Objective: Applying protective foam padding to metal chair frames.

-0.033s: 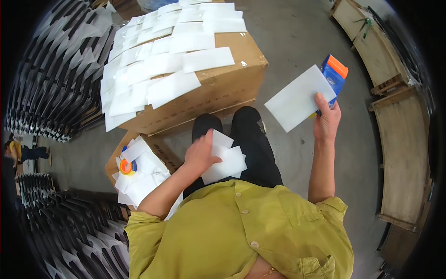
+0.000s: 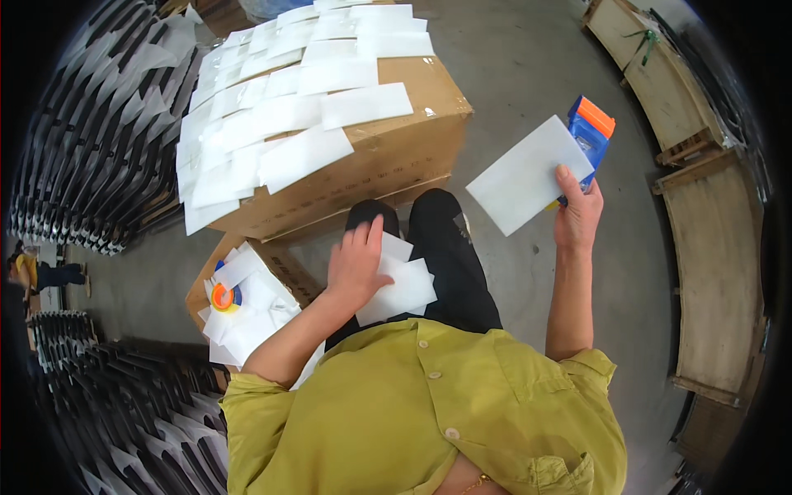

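My right hand (image 2: 577, 213) is closed on a blue and orange tape dispenser (image 2: 592, 139) together with a white foam sheet (image 2: 528, 177). My thumb presses on the sheet, which covers part of the dispenser. Above my left thigh, my left hand (image 2: 353, 262) lies open, its fingers stretched out and nothing gripped. Several loose white foam sheets (image 2: 406, 285) rest on my lap, overlapping; my left thumb is over the edge of one, though I cannot tell whether it touches.
Ahead stands a cardboard box (image 2: 412, 140), its top layered with overlapping white foam pieces (image 2: 305, 157). By my left side, an open carton (image 2: 198, 289) holds more sheets and an orange-blue tape roll (image 2: 223, 297). Black frames (image 2: 91, 140) stand stacked at left; wooden crates (image 2: 716, 272) line the right.
My left hand's fingers have straightened and spread slightly over the lap. The right hand still holds the sheet and dispenser. The whole view has shifted a little.
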The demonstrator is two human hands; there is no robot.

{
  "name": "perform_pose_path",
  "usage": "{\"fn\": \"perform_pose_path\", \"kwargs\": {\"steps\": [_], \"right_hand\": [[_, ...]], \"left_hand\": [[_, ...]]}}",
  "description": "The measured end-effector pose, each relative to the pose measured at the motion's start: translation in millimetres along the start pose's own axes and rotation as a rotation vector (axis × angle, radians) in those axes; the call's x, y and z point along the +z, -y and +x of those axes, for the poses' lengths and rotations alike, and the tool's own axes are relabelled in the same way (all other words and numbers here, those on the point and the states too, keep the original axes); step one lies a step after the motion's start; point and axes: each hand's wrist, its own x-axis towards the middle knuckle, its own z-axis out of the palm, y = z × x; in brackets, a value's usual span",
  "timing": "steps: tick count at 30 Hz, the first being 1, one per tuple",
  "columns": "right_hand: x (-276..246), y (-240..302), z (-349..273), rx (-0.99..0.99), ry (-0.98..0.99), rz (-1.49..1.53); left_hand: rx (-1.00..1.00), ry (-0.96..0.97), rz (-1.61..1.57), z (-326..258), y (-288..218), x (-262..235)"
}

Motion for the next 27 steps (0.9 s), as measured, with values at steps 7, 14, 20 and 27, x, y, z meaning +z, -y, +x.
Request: {"fn": "perform_pose_path", "kwargs": {"steps": [7,14,20,27], "right_hand": [[15,8,-29,-0.012,0.084,0.013],[6,9,-17,0.076,0.071,0.153],[-30,-27,-10,0.254,-0.022,-0.076],[-44,-38,-30,0.325,-0.12,-0.121]], "left_hand": [[0.366,-0.09,-0.762,69,-76,-70],[0.485,-0.663,-0.431,133,-40,-100],[0.603,-0.818,0.387,238,13,-103],[0.489,-0.711,0.401,296,46,-55]]}}
